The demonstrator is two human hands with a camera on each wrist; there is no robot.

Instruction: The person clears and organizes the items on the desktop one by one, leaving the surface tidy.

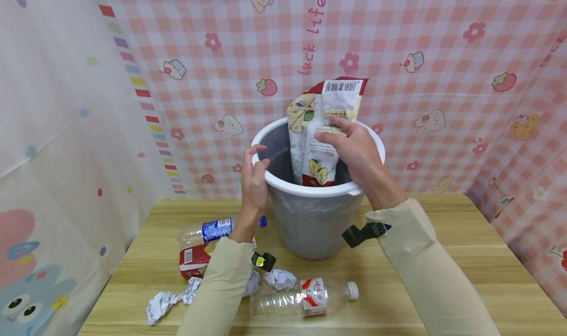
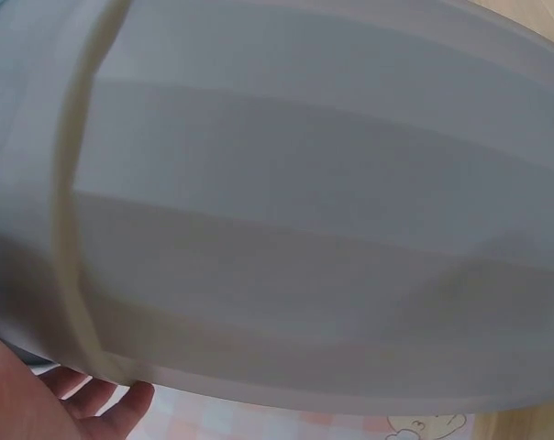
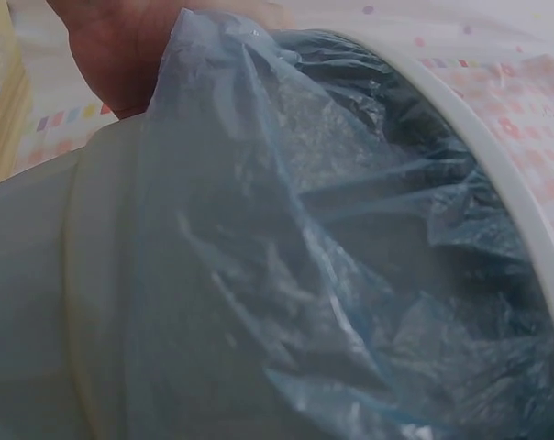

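Note:
A grey trash bin point(image 1: 310, 223) with a white rim stands upright on the table. My left hand point(image 1: 255, 181) grips the rim on its left side, fingertips hooked over the edge. In the left wrist view, the fingers of that left hand point(image 2: 94, 403) lie along the edge of the bin's wall point(image 2: 286, 183). At the bin's mouth, my right hand point(image 1: 354, 146) pinches a crumpled red and white snack packet point(image 1: 310, 144). The packet's lower end is down inside the bin. Translucent plastic liner point(image 3: 341, 247) fills much of the right wrist view, draped along the bin.
A clear bottle with a red and white label point(image 1: 310, 296) lies in front of the bin. To the left lie a blue-labelled bottle point(image 1: 217, 229), a red packet point(image 1: 195, 259) and crumpled paper point(image 1: 166, 302). A checked pink curtain point(image 1: 274, 45) hangs close behind the table point(image 1: 447, 257).

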